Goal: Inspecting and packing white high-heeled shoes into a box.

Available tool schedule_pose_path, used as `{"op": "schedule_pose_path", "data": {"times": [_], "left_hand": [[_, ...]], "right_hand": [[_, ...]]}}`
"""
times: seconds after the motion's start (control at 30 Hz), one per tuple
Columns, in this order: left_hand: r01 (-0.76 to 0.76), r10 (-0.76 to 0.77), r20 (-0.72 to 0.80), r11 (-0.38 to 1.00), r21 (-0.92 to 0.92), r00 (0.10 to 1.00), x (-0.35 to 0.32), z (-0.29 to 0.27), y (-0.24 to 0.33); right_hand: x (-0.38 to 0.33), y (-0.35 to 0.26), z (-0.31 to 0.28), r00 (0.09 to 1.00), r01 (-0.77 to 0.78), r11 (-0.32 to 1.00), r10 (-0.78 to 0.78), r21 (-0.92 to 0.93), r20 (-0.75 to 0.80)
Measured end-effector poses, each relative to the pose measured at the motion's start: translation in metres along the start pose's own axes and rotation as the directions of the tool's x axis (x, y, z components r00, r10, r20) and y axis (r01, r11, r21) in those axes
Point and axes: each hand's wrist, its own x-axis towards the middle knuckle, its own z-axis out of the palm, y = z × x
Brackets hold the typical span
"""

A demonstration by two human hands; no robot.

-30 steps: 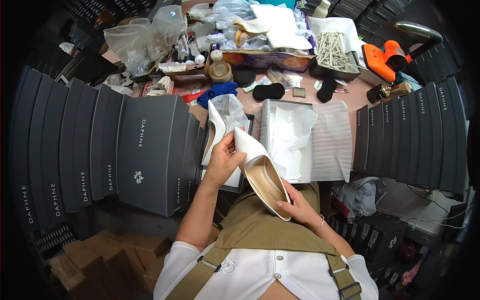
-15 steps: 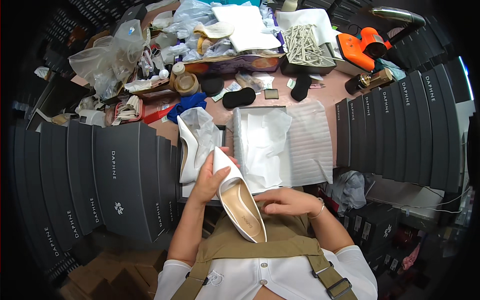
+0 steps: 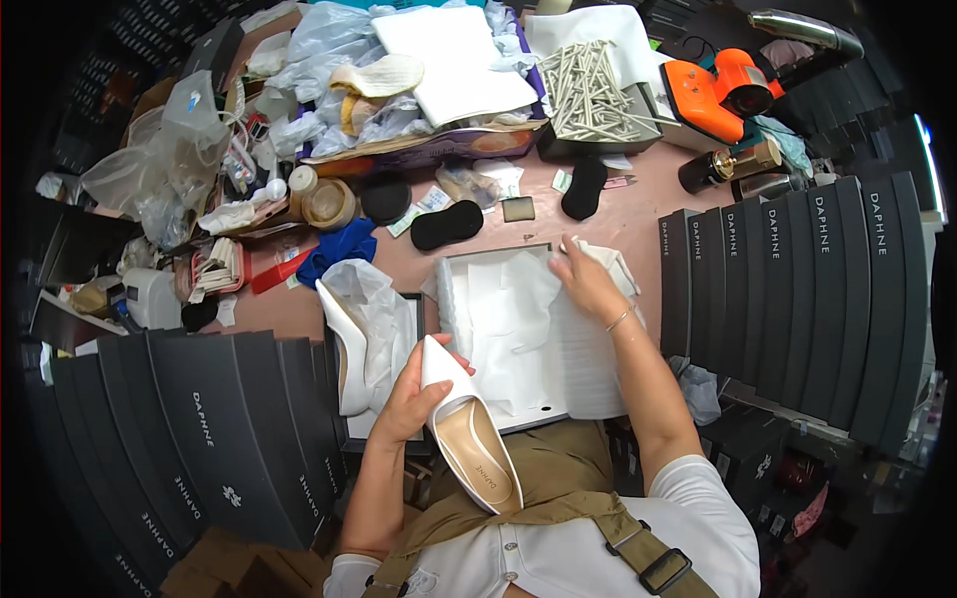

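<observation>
My left hand [image 3: 411,399] is wrapped round the front of a white pointed pump [image 3: 469,429]. The thumb lies over its upper, the toe points away from me and the beige insole faces up. My right hand [image 3: 588,281] reaches forward to the far right corner of an open shoe box part [image 3: 503,344] lined with white tissue. Its fingers, partly hidden, close at the bunched far edge of a ribbed white packing sheet [image 3: 588,364]. Another white pump [image 3: 345,344] lies on its side in the dark box [image 3: 417,324] to the left, beside crumpled tissue [image 3: 374,299].
Dark shoe boxes stand in rows at left [image 3: 204,424] and right [image 3: 788,289]. Farther back are black pads [image 3: 447,225], a blue cloth [image 3: 339,249], a jar [image 3: 324,204], a box of pale sticks [image 3: 593,100], a carton of plastic bags [image 3: 429,145] and an orange device [image 3: 713,95].
My right hand has gone from near my lap to the box's far right corner, and the packing sheet's far edge is now bunched. My left hand still holds the pump. The view has shifted.
</observation>
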Motion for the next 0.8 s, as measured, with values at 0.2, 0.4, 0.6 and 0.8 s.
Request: {"op": "schedule_pose_path", "data": {"times": [0.2, 0.4, 0.6, 0.8], "left_hand": [[0.064, -0.064, 0.029, 0.998, 0.008, 0.998, 0.042, 0.012, 0.005], [0.123, -0.127, 0.021, 0.985, 0.122, 0.992, 0.066, 0.031, 0.014], [0.079, -0.079, 0.004, 0.994, 0.076, 0.997, 0.056, 0.029, 0.01], [-0.025, 0.028, 0.089, 0.999, -0.032, 0.996, 0.022, 0.019, 0.012]], "right_hand": [[-0.072, 0.021, 0.069, 0.984, -0.164, 0.904, 0.18, 0.394, -0.003], [-0.018, 0.041, 0.005, 0.916, 0.053, 0.974, 0.04, 0.22, -0.398], [0.037, 0.087, 0.01, 0.935, 0.223, 0.934, -0.286, -0.279, -0.211], [0.022, 0.092, -0.006, 0.908, 0.063, 0.997, -0.076, -0.044, -0.413]]}}
